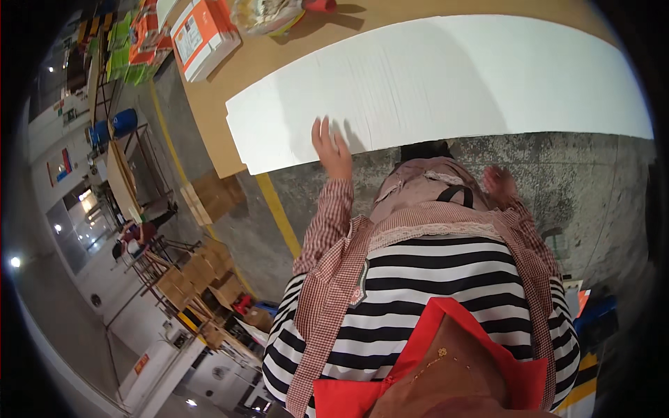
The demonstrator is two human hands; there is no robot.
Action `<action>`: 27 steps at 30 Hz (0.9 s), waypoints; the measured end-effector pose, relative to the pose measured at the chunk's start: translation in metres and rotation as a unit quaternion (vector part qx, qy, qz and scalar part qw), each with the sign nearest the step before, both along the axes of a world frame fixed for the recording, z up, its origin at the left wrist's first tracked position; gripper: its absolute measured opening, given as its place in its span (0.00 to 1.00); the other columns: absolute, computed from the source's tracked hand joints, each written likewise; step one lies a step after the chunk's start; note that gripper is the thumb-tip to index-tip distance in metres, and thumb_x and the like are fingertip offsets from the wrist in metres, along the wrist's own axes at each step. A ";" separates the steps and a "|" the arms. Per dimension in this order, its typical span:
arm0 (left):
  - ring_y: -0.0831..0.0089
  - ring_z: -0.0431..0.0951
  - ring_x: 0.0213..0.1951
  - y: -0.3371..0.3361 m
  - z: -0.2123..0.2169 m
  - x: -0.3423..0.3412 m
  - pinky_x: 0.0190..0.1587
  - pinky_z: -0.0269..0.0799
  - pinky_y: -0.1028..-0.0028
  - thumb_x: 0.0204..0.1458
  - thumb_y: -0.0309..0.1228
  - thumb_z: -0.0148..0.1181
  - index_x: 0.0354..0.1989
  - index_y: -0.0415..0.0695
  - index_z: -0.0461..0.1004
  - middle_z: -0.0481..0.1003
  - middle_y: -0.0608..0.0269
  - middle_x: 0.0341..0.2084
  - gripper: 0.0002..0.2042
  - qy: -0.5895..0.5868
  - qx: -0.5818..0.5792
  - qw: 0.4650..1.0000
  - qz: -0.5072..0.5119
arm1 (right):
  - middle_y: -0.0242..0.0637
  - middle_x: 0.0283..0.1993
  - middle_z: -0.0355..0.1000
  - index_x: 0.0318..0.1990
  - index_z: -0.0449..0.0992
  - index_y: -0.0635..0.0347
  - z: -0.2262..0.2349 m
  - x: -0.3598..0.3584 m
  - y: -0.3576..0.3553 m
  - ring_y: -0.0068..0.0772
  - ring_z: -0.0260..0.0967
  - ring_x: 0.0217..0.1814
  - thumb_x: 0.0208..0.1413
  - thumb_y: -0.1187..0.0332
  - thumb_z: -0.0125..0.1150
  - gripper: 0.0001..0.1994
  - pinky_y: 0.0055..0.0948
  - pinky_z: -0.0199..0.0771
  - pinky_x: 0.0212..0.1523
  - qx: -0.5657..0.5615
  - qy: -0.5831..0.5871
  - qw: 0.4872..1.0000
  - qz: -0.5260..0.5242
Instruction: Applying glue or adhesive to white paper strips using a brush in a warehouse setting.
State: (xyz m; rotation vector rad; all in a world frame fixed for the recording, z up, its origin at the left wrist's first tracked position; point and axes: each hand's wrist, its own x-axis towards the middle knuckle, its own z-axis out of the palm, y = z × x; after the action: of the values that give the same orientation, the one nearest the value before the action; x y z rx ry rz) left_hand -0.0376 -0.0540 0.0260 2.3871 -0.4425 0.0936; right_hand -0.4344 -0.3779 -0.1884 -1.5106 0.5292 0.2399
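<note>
Across the tabletop lies a long white sheet of card or board, faintly lined across its middle, with a small notch at its left end. My left hand is at its near edge toward the left end, fingers spread and holding nothing. The fingertips are over the white surface and cast a shadow on it; whether they press on it I cannot tell. My right hand hangs low beside my apron, off the table and over the floor. It is dim and blurred, so its fingers do not show clearly.
A stack of orange and white printed cartons sits at the table's far left, beside a clear plastic bag. The brown tabletop ends at my left. Beyond, cardboard boxes, blue drums and a person are visible.
</note>
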 end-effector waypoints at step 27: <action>0.72 0.74 0.31 0.042 -0.080 -0.048 0.36 0.74 0.68 0.52 0.50 0.57 0.38 0.44 0.71 0.74 0.66 0.28 0.20 0.446 -0.534 0.604 0.389 | 0.39 0.44 0.73 0.50 0.69 0.62 0.216 0.230 -0.021 0.26 0.72 0.36 0.62 0.68 0.48 0.13 0.22 0.74 0.35 -0.011 -0.005 0.944 -0.329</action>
State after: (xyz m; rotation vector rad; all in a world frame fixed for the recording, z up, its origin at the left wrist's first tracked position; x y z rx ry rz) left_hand -0.0860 -0.0115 -0.0541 0.9836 0.9357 -0.3530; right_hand -0.2048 -0.3987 0.0275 -1.2760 0.9942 -0.2960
